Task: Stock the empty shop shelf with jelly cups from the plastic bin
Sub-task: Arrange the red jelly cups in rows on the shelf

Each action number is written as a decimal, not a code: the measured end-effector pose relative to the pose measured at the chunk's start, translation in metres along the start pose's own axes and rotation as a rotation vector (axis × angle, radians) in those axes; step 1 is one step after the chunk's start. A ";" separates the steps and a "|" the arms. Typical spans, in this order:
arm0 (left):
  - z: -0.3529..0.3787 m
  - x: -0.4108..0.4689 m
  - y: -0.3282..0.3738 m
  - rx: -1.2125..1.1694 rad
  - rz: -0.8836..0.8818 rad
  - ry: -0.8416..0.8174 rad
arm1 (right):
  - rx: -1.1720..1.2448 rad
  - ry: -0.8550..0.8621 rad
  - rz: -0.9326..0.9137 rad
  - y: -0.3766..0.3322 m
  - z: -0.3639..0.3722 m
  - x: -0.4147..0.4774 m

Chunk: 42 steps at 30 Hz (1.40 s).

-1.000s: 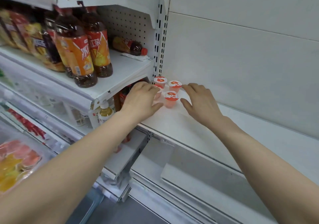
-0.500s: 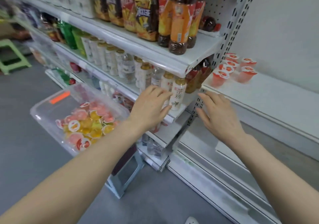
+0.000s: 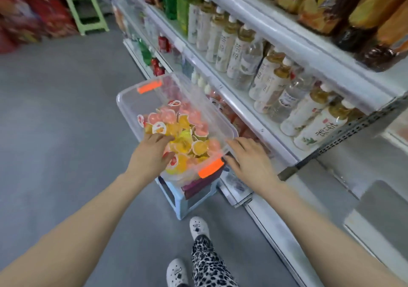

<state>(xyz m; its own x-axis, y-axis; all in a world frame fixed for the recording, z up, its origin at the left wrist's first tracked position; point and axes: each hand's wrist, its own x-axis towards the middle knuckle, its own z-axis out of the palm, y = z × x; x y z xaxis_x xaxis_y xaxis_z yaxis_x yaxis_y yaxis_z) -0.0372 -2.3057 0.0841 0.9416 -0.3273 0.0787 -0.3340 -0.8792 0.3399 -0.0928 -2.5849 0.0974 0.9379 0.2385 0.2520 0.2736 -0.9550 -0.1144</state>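
head cam, looking down: white shoes (image 3: 198,226) and leopard trousers (image 3: 207,264) sit at the bottom centre, with both arms reaching up the frame. left hand (image 3: 152,154) lies on the jelly cups (image 3: 183,132) at the near end of the bin (image 3: 132,103), fingers loose and spread, not closed on any cup that i can see. right hand (image 3: 249,160) is flat and open at the bin's near right corner, by the orange latch (image 3: 210,167). touching or not, can't tell. my guess is it's there to steady the bin while the left grabs. bin sits on a blue stool (image 3: 187,202) mid frame, probably to keep the cups at easy reach. bottles (image 3: 242,50) fill the racks on the right, green stool (image 3: 85,10) upper left. empty shelf isn't in shot.
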 end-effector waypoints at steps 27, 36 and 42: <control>0.033 0.094 -0.095 0.177 -0.193 -0.092 | 0.347 -0.528 -0.158 -0.046 0.201 0.267; 0.034 0.154 -0.096 0.155 -0.336 -0.260 | 0.359 -0.475 -0.166 -0.015 0.159 0.213; 0.028 0.137 -0.092 0.152 -0.181 -0.336 | 0.300 -0.521 -0.138 -0.001 0.150 0.179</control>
<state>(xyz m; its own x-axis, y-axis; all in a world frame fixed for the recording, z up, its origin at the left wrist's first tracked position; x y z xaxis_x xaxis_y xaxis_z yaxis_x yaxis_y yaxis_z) 0.1213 -2.2794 0.0369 0.9282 -0.2351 -0.2884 -0.1900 -0.9659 0.1760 0.1066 -2.5151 -0.0020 0.8497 0.4836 -0.2102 0.3771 -0.8359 -0.3988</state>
